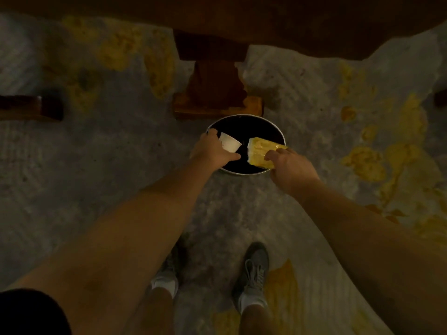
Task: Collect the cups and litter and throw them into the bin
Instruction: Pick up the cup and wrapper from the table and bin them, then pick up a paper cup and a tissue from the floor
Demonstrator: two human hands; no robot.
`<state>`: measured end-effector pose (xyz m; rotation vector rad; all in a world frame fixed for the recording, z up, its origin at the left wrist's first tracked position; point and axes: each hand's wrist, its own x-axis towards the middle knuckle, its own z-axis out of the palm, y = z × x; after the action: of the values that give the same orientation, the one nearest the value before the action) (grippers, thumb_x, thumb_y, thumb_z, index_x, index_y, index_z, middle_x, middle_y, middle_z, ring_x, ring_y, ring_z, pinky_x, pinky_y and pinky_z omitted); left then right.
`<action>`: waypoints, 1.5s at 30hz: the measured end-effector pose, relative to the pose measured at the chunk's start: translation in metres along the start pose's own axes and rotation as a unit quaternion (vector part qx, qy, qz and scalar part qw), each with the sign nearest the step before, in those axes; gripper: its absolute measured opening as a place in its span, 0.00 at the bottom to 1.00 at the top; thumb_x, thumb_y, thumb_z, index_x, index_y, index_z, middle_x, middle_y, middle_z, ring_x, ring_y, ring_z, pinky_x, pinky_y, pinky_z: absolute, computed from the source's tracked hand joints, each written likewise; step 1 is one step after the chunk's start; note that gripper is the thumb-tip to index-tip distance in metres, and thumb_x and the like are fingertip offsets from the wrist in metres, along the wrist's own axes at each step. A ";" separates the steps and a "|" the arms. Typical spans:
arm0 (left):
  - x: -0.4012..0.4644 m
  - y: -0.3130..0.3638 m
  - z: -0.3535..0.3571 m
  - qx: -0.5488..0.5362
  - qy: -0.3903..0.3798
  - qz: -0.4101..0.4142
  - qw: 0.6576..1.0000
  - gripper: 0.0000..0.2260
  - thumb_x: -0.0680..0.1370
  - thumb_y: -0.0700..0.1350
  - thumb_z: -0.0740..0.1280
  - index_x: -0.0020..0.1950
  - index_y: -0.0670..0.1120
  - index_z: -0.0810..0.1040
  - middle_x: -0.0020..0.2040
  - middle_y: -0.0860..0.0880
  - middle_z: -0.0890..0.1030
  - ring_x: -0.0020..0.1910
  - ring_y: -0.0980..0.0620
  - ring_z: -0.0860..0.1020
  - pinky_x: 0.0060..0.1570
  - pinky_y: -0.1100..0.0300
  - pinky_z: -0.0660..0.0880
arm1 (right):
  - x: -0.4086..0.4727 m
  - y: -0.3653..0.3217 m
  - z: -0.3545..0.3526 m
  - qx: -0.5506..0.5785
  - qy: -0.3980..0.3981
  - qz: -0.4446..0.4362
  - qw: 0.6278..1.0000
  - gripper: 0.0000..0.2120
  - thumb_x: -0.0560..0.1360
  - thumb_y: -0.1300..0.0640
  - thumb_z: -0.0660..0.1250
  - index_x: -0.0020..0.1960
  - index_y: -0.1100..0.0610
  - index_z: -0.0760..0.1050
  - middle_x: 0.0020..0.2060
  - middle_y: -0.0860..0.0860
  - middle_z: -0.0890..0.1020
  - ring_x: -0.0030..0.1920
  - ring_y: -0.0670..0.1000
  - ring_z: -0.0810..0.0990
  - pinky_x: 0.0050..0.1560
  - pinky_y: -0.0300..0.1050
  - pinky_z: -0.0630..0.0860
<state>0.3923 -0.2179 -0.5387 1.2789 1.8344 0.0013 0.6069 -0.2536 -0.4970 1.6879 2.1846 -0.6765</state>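
A round bin (244, 120) with a metal rim and a dark inside stands on the carpet below me. Over its left half my left hand (212, 151) holds a small white paper cup (229, 142), tipped on its side with the mouth pointing right. Over the right half my right hand (290, 169) grips a yellow and white snack wrapper (261, 151) by its right end. The bin's inside is too dark to see what lies in it.
A dark wooden table top (266, 22) spans the top of the view, and its pedestal foot (217, 97) stands just behind the bin. A wooden chair leg (31, 107) lies at the left. My two feet in grey shoes (254, 269) stand on the grey and yellow patterned carpet.
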 end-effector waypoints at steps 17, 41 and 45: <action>-0.186 -0.089 -0.140 0.000 0.109 -0.020 0.994 0.23 0.75 0.58 0.71 0.65 0.47 0.78 0.60 0.45 0.82 0.59 0.44 0.79 0.56 0.54 0.76 | -0.068 -0.144 -0.101 -0.054 -0.024 -0.132 0.989 0.10 0.77 0.52 0.63 0.56 0.53 0.77 0.52 0.55 0.80 0.53 0.57 0.76 0.49 0.53 0.76; -0.534 -0.406 -0.512 -0.125 0.389 -0.158 0.899 0.13 0.76 0.56 0.70 0.55 0.50 0.80 0.51 0.51 0.82 0.51 0.50 0.80 0.47 0.56 0.75 | -0.159 -0.744 -0.269 -0.144 0.066 -0.501 0.851 0.06 0.75 0.49 0.63 0.48 0.50 0.76 0.41 0.48 0.77 0.43 0.50 0.76 0.37 0.47 0.75; -0.549 -0.453 -0.555 -0.109 0.403 -0.182 0.891 0.13 0.76 0.55 0.71 0.55 0.49 0.81 0.51 0.50 0.82 0.52 0.49 0.80 0.49 0.55 0.76 | -0.153 -0.821 -0.276 -0.137 0.059 -0.514 0.845 0.07 0.76 0.49 0.64 0.51 0.50 0.76 0.42 0.48 0.77 0.44 0.51 0.76 0.40 0.49 0.76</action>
<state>-0.2610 -0.5982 -0.0462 0.7938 2.6642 0.5979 -0.1295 -0.3962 -0.0371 0.3026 3.0163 -0.4184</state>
